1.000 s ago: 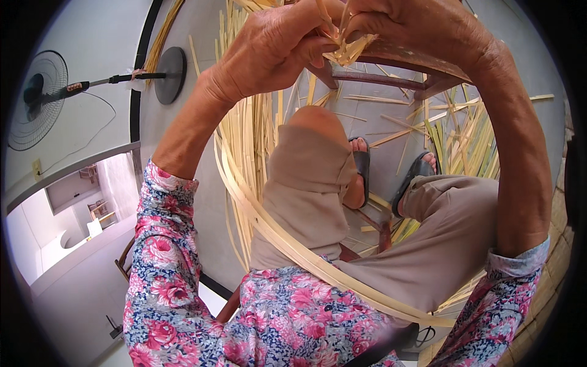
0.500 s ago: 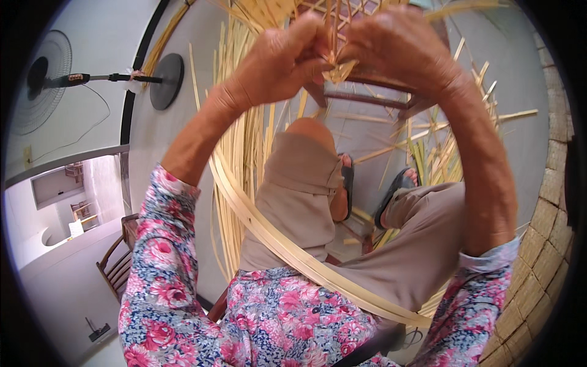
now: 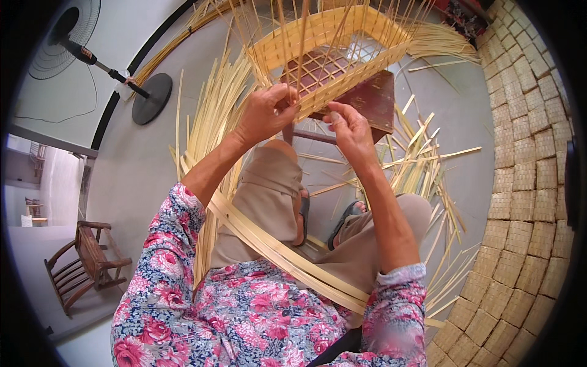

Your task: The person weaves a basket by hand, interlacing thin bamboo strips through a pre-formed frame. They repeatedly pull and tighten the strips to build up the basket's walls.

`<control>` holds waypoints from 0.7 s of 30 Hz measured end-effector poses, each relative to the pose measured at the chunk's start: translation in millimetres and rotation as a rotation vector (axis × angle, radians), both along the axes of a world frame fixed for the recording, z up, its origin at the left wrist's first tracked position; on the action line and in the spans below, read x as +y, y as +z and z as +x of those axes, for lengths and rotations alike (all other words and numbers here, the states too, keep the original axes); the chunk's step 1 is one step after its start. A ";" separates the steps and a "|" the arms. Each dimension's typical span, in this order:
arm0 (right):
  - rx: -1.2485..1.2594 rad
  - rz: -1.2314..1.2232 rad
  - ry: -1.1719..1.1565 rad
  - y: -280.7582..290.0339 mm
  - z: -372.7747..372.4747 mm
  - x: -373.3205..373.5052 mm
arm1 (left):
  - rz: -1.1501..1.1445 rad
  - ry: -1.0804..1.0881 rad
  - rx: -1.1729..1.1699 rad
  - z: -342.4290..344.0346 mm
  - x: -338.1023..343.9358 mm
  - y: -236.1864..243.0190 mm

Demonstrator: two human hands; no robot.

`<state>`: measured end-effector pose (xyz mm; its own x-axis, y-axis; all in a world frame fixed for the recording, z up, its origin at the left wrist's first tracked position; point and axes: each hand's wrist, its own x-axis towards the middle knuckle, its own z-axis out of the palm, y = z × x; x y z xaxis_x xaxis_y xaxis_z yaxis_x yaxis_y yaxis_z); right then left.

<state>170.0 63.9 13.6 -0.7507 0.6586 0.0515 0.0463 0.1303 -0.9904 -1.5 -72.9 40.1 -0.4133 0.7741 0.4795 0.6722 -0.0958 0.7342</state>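
Left hand (image 3: 267,113) fingers pinch strips at the basket (image 3: 324,43) rim; right hand (image 3: 347,125) fingers seem pinched on one strip, above the stool (image 3: 367,101).

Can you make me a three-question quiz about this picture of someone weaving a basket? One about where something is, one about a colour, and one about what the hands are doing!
1. Where does the half-woven basket rest?
A. on a dark red wooden stool
B. on the wooden chair
C. on the person's lap

2. What colour are the flowers on the floral shirt?
A. blue
B. pink
C. yellow

3. What are the hands doing?
A. resting on the knees
B. holding the fan
C. gripping strips at the basket's near edge

Answers:
1 A, the stool shows right under the basket.
2 B, pink blooms cover the sleeves and front.
3 C, the left hand and right hand both pinch strips at the rim.
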 end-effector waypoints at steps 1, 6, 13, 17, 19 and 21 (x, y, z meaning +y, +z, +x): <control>0.075 -0.301 0.008 0.7 -6.9 4.1 | -0.019 0.007 0.033 -2.4 -6.3 0.4; 0.528 -0.872 -0.024 13.0 -22.4 23.0 | -0.007 -0.018 0.045 -3.7 -11.3 1.0; 0.457 -0.730 0.352 23.6 -27.8 24.0 | 0.057 -0.016 0.008 -1.8 -15.6 -2.3; 0.325 -0.323 0.433 56.6 -22.5 -3.1 | 0.072 -0.017 0.060 -2.6 -15.8 0.3; 0.319 -0.005 0.427 58.9 -18.2 -7.2 | 0.079 -0.029 0.067 -1.6 -13.3 2.6; 0.376 0.163 0.377 49.5 -19.1 -8.8 | 0.091 -0.043 0.056 0.2 -9.4 2.7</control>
